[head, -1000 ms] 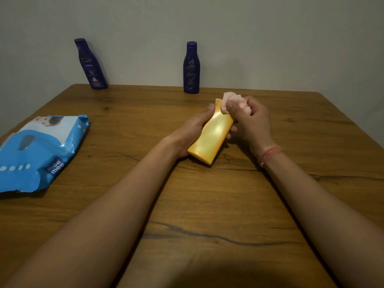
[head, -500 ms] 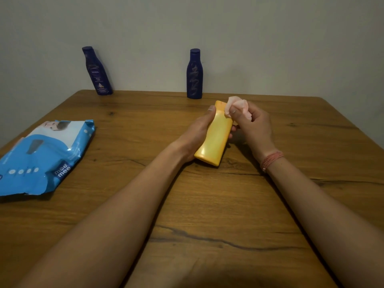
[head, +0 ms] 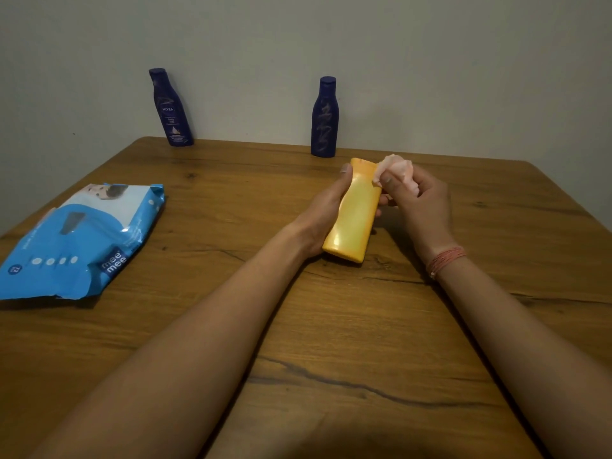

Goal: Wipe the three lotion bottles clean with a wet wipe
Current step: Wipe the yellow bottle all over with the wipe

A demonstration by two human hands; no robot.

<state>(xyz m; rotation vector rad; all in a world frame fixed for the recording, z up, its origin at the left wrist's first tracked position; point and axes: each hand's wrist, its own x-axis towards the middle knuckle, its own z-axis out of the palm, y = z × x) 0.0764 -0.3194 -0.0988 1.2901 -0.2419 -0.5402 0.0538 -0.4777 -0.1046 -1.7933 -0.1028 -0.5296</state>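
My left hand [head: 323, 215] fingers curl round the yellow lotion bottle [head: 354, 213] above the table [head: 331, 326]; my right hand [head: 420, 203] pinches the crumpled wet wipe [head: 397, 173] against its cap end. I read "NIVEA" on the left blue bottle [head: 170, 109] and "mee mee" on the wipes pack [head: 79, 240].

The left hand [head: 326, 210] covers the left side of the yellow bottle [head: 354, 215], and most of its fingers are behind the bottle, with only tips showing at the right edge. Whether the bottle's base touches the bench [head: 364, 326] cannot be told. The crumpled wipe [head: 395, 173] hides the bottle's upper right corner, and the right hand [head: 420, 203] hides much of the wipe itself. The wipes pack [head: 79, 240] is cut off by the left edge — its small print is unreadable. The middle blue bottle [head: 325, 117] shows only a blurred pattern — no legible label. On the left blue bottle [head: 170, 109] the lines under the brand name are too small to read. Both forearms run out of the bottom edge.
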